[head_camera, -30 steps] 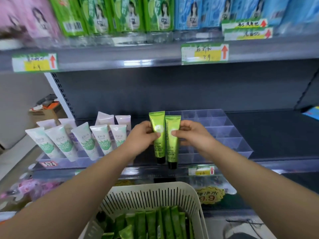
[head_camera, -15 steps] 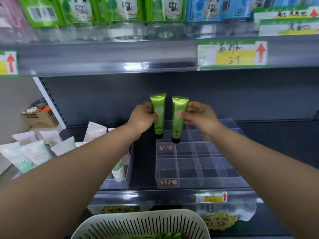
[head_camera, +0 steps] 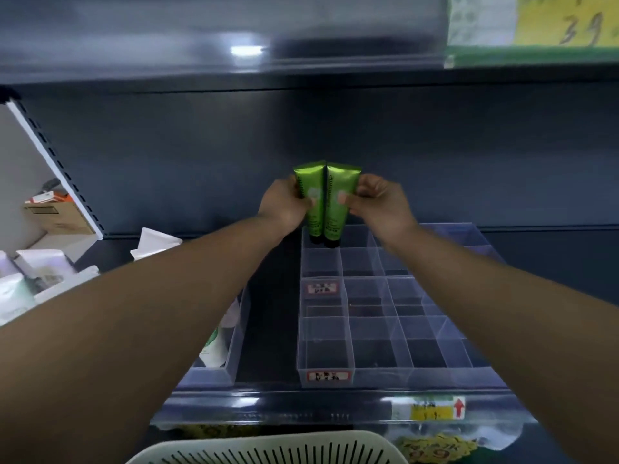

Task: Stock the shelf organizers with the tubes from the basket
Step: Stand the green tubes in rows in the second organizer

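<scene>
Two green tubes are held upright in the middle of the frame, caps down and crimped ends up, so that each can drop cap-first into a narrow cell and stand with its face to the aisle. The left hand grips the left tube with curled fingers and the thumb on its front. The right hand pinches the right tube the same way. The tubes touch along their sides, probably so that both can be aimed together. Their black caps hang at the back-left corner of the clear organizer just below centre; whether they are already inside a cell cannot be told. Filling from the back row looks sensible, since later tubes will not have to be reached over. The other cells show no tubes, so the stocking of this organizer is at its start. The basket, only its slotted rim showing at the bottom edge, sits close under the shelf for short reaches. The print on the tubes is too blurred to read. The price tag at upper right shows a handwritten "39". Two red-bordered labels on the organizer's left column and a shelf-edge tag with a red arrow are illegible. White tubes stand at the left edge.
</scene>
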